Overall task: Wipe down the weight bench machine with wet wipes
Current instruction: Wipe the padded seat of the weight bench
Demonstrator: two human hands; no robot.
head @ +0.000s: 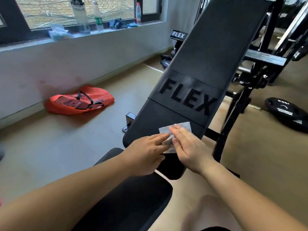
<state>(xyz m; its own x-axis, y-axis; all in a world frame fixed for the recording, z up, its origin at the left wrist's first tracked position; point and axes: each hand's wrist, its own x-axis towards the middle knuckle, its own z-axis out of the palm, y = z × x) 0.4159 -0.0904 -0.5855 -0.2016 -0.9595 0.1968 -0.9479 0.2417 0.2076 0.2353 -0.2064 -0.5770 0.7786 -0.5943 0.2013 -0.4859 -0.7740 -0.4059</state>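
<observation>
Wet wipe (183,126) lies flat on the lower end of the inclined weight bench backrest (208,47), under both hands. Right hand (186,145) rests on it, fingers straight and together. Left hand (146,152), fingers extended, touches its left edge. Red bag (66,107) lies on the floor, well left of the left hand.

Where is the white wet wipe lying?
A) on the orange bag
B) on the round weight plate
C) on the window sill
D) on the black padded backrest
D: the white wet wipe lies flat on the black padded backrest, below the FLEX lettering.
</observation>
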